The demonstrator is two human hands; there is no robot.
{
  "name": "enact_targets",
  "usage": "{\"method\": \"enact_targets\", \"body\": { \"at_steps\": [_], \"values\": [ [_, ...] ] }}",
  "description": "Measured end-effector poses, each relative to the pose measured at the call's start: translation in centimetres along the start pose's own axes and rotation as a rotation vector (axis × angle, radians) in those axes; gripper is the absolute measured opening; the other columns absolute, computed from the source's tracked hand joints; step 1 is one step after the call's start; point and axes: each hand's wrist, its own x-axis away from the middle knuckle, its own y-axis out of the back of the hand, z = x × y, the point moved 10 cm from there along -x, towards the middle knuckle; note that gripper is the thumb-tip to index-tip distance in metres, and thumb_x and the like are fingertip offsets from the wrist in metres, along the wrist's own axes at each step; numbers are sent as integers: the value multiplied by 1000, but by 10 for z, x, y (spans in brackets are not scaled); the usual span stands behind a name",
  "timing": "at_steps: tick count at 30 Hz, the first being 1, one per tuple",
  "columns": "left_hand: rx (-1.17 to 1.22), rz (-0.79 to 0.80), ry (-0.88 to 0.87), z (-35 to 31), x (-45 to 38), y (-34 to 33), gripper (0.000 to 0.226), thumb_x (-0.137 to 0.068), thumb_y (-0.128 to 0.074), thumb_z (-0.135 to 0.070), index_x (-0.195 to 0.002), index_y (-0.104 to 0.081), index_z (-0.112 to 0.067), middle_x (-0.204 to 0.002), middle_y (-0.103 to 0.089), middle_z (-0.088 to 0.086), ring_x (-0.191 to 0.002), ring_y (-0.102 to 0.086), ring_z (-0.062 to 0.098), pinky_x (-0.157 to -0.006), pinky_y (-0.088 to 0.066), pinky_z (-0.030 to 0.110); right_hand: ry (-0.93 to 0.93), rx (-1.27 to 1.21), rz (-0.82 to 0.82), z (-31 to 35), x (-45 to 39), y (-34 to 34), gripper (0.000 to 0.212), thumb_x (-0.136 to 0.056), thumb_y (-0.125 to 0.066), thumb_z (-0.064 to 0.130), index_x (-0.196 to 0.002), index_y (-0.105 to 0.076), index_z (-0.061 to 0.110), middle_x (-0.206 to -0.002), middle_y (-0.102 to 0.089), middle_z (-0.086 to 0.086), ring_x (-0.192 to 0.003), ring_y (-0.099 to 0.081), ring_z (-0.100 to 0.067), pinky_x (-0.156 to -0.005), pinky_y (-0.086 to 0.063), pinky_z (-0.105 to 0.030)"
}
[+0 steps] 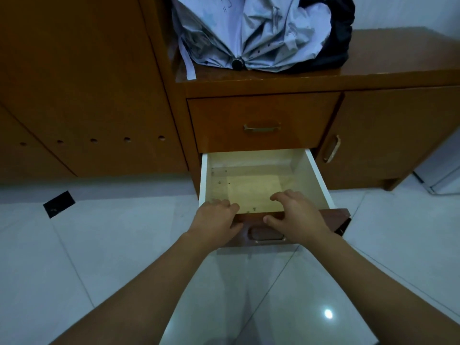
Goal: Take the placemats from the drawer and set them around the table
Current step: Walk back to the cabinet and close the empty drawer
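Placemats are nowhere to be seen: the lower drawer stands pulled out from the wooden cabinet, and all it shows you is a pale bare floor with a few small specks near its left wall and front. Whether they lie in another compartment you cannot tell from here.

Your left hand holds the top edge of the drawer front near its left corner, fingers curled over into the drawer and thumb down on the outer face. Your right hand takes the same edge right of centre, fingers hooked over the rim and thumb pressed on the front just above the recessed handle. So both grips are clenched on the drawer front and carry nothing else.

The upper drawer is closed, its metal pull untouched, and a door with a side handle sits to its right. A crumpled grey umbrella lies on the cabinet top.

When you do find placemats, expect them to be light, flat and probably flexible, likely to sag or slide off one another. I would take the stack by two opposite edges, thumbs on top and fingers beneath, and keep it level.
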Motion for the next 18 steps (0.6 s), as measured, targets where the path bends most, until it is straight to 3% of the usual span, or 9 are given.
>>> {"method": "enact_targets", "body": {
  "at_steps": [5,8,18],
  "values": [
    [18,33,10,3,1,-10,29,-94,-48,-44,-107,-56,-19,-104,-65,3,-94,-61,23,-70,-45,31,-40,-24,82,-5,-1,-9,38,-82,-64,57,-103,-62,26,-98,-62,8,-92,-56,-13,-72,-48,-30],
    [37,28,19,6,0,-10,26,-94,-50,-43,-104,-56,-20,-103,-65,1,-93,-61,21,-66,-42,29,-38,-14,87,-4,-1,-8,31,-81,-64,57,-89,-62,26,-88,-60,9,-84,-55,-12,-69,-48,-29],
    [42,-86,90,16,-15,7,22,-93,-52,-41,-99,-58,-21,-95,-65,0,-85,-61,21,-67,-45,29,-47,15,-18,-1,-14,-5,29,-85,-63,53,-92,-61,25,-88,-58,8,-86,-51,-13,-67,-45,-30]
  ]
}}
